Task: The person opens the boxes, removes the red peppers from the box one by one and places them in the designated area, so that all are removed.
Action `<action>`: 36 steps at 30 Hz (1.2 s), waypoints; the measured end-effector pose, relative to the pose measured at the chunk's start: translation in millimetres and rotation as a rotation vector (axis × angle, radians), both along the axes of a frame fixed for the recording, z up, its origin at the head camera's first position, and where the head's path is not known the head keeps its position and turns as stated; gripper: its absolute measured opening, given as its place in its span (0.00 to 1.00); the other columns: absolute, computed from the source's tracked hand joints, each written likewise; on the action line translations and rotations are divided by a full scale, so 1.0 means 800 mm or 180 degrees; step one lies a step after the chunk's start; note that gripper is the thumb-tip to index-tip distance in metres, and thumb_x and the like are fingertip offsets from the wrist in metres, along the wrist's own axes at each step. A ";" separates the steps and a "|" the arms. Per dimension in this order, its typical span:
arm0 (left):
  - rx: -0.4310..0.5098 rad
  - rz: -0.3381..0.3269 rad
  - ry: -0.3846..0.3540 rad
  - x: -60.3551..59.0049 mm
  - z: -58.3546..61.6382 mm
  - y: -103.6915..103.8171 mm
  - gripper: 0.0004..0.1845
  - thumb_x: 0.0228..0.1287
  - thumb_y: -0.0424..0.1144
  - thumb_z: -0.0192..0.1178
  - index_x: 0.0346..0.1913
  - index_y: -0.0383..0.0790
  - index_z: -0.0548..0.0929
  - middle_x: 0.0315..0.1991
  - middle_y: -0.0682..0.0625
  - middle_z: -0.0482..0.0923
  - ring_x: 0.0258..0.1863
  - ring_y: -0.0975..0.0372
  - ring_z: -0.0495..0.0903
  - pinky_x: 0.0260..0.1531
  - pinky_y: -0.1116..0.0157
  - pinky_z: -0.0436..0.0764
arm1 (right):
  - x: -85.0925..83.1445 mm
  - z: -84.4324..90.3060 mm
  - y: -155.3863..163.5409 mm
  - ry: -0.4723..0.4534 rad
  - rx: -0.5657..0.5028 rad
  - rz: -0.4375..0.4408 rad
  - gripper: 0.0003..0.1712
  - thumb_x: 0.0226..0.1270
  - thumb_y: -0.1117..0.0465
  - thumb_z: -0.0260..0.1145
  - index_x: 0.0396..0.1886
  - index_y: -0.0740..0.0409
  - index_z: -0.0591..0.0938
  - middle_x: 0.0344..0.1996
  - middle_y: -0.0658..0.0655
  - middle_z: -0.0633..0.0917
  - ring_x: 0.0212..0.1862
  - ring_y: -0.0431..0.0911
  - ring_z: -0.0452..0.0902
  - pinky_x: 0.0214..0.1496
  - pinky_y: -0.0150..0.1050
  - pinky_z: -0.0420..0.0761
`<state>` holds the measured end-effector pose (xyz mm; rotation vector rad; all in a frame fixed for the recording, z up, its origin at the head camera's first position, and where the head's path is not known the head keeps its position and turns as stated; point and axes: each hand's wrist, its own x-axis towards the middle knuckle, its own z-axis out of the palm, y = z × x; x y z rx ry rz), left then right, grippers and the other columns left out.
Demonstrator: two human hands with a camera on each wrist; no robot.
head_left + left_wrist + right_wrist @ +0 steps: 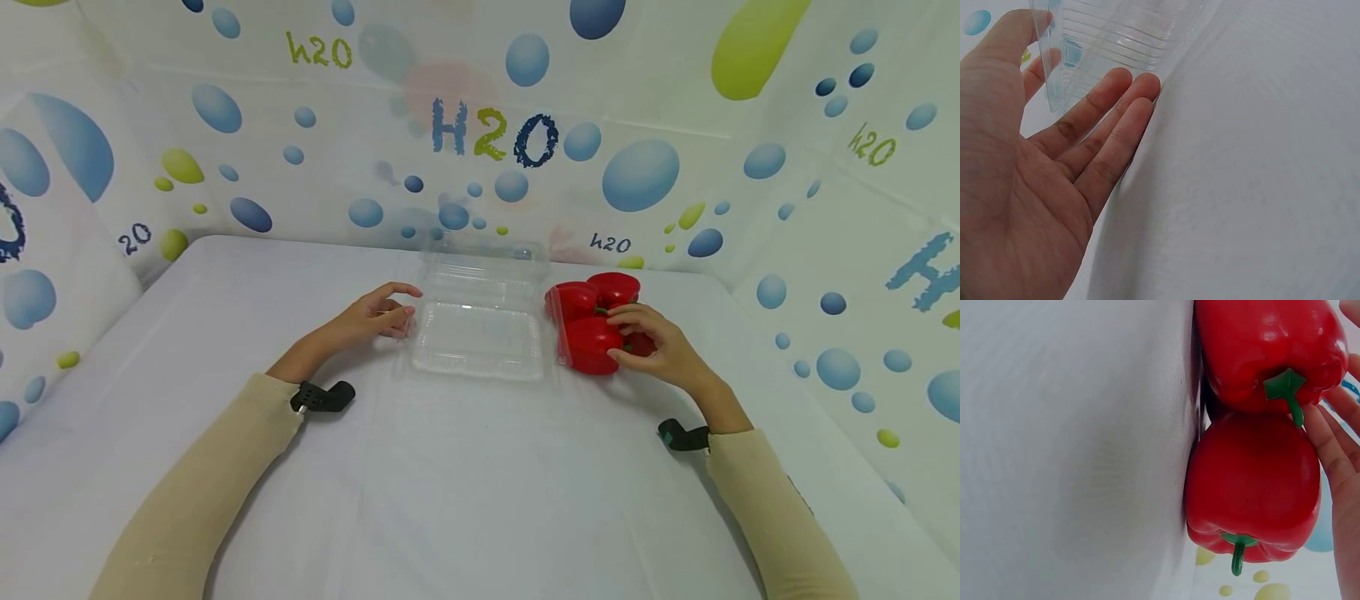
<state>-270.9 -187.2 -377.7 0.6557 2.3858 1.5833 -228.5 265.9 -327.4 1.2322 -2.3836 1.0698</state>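
A clear plastic clamshell box (477, 342) stands on the table with its lid (487, 262) folded back. My left hand (375, 317) is at its left edge; thumb and forefinger reach the rim, while three nearly straight fingers lie along the ribbed wall in the left wrist view. Beside the box on the right is a cluster of shiny red bell peppers, with green stems. My right hand (654, 346) holds the front left bell pepper (591, 348) from above, thumb and fingers spread over it. Another bell pepper (1254, 481) sits against it, below the fingers in the right wrist view.
A white cloth (450, 492) covers the table, and printed curtains (480, 142) hang close behind and at both sides. More red peppers (615, 287) stand at the back of the cluster. A clear plastic edge (562, 329) runs along the cluster's left side.
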 end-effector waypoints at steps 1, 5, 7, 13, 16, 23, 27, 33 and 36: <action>0.0001 0.0000 0.0000 0.000 0.000 0.000 0.23 0.69 0.43 0.51 0.64 0.44 0.63 0.44 0.36 0.73 0.40 0.58 0.77 0.43 0.66 0.82 | 0.000 0.000 0.000 0.0001 -0.0007 0.0005 0.30 0.38 0.83 0.70 0.47 0.76 0.74 0.48 0.75 0.74 0.52 0.43 0.72 0.48 0.31 0.81; -0.0008 -0.0002 0.0004 0.000 0.000 0.000 0.23 0.69 0.43 0.51 0.64 0.45 0.63 0.45 0.36 0.73 0.40 0.58 0.77 0.43 0.66 0.82 | 0.001 0.000 0.000 -0.0015 -0.0030 0.0003 0.30 0.38 0.83 0.69 0.47 0.76 0.75 0.48 0.75 0.74 0.52 0.42 0.72 0.48 0.31 0.81; -0.0016 -0.0008 0.0016 0.001 0.000 0.000 0.23 0.69 0.43 0.51 0.64 0.45 0.63 0.45 0.36 0.73 0.40 0.58 0.77 0.43 0.66 0.82 | 0.001 0.000 0.000 -0.0025 -0.0039 -0.0009 0.29 0.38 0.83 0.69 0.47 0.76 0.75 0.48 0.75 0.74 0.52 0.42 0.72 0.48 0.31 0.81; -0.0068 0.0006 0.0044 0.000 -0.001 0.000 0.23 0.69 0.44 0.51 0.64 0.46 0.63 0.44 0.36 0.75 0.40 0.57 0.77 0.42 0.65 0.83 | 0.002 0.000 0.001 0.0031 -0.0028 -0.0065 0.30 0.38 0.83 0.70 0.47 0.75 0.75 0.49 0.66 0.75 0.51 0.44 0.73 0.48 0.31 0.81; -0.0060 -0.0001 0.0046 -0.001 -0.002 0.000 0.23 0.69 0.45 0.51 0.64 0.46 0.63 0.43 0.37 0.74 0.39 0.58 0.78 0.42 0.66 0.83 | 0.002 0.001 0.001 0.0035 -0.0028 -0.0079 0.30 0.38 0.83 0.70 0.48 0.75 0.75 0.49 0.63 0.76 0.51 0.44 0.73 0.48 0.31 0.81; -0.0014 -0.0025 0.0035 -0.001 -0.001 0.002 0.23 0.69 0.45 0.51 0.64 0.46 0.63 0.42 0.38 0.74 0.38 0.59 0.77 0.41 0.67 0.83 | 0.003 0.001 0.000 0.0042 -0.0052 -0.0075 0.29 0.38 0.83 0.69 0.47 0.76 0.75 0.47 0.73 0.75 0.52 0.41 0.72 0.49 0.30 0.80; -0.0005 -0.0058 0.0006 -0.001 0.001 0.004 0.23 0.70 0.46 0.50 0.64 0.46 0.63 0.42 0.37 0.73 0.38 0.58 0.78 0.40 0.66 0.83 | 0.005 0.001 -0.002 0.0021 -0.0075 -0.0070 0.28 0.39 0.83 0.69 0.46 0.76 0.75 0.47 0.74 0.74 0.51 0.44 0.72 0.49 0.31 0.80; -0.0071 -0.0103 0.0044 0.001 0.005 0.001 0.24 0.71 0.47 0.48 0.66 0.47 0.61 0.44 0.37 0.73 0.40 0.57 0.80 0.41 0.64 0.83 | 0.008 0.003 -0.006 0.0059 -0.0049 -0.0046 0.28 0.39 0.83 0.69 0.46 0.76 0.75 0.47 0.74 0.75 0.50 0.48 0.72 0.48 0.31 0.81; -0.0066 -0.0141 0.0075 0.002 0.008 0.000 0.26 0.72 0.47 0.46 0.68 0.46 0.57 0.45 0.35 0.71 0.40 0.54 0.80 0.41 0.63 0.83 | 0.008 0.005 -0.007 0.0081 -0.0041 -0.0069 0.27 0.39 0.83 0.69 0.46 0.75 0.76 0.47 0.73 0.75 0.52 0.43 0.72 0.49 0.32 0.81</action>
